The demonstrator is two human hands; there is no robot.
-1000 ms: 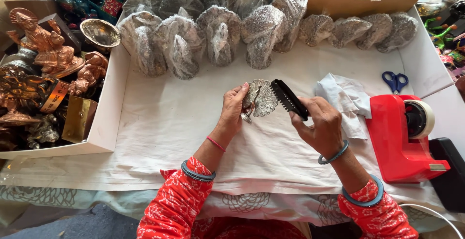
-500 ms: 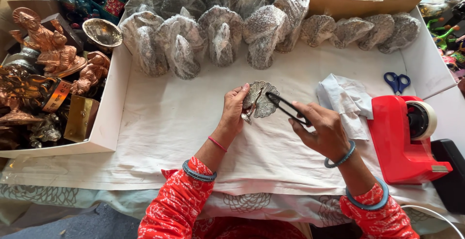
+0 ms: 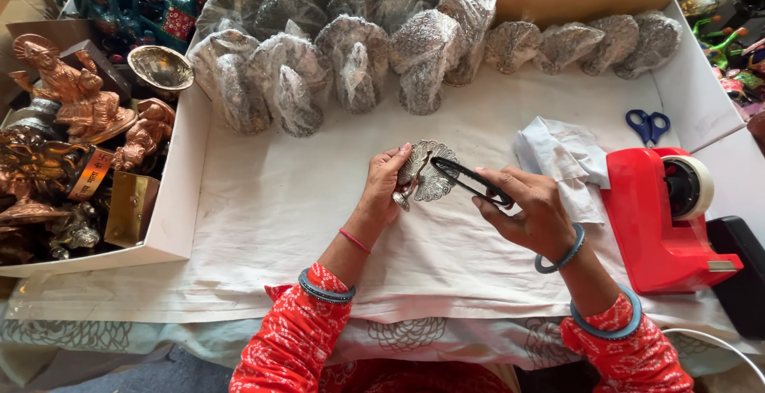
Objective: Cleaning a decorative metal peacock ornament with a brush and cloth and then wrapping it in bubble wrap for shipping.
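White cloth (image 3: 279, 225), left hand (image 3: 386, 186) holding silver peacock (image 3: 430, 171), red tape dispenser (image 3: 657, 218)

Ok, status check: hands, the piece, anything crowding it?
Left hand holds silver peacock figure upright. Right hand grips black brush, bristle end on the figure. White cloth beside right hand, not in the way.

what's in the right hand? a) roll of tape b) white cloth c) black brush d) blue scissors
c: the right hand grips a black brush and lays it on the silver peacock figure that the left hand holds; the blue scissors lie untouched.
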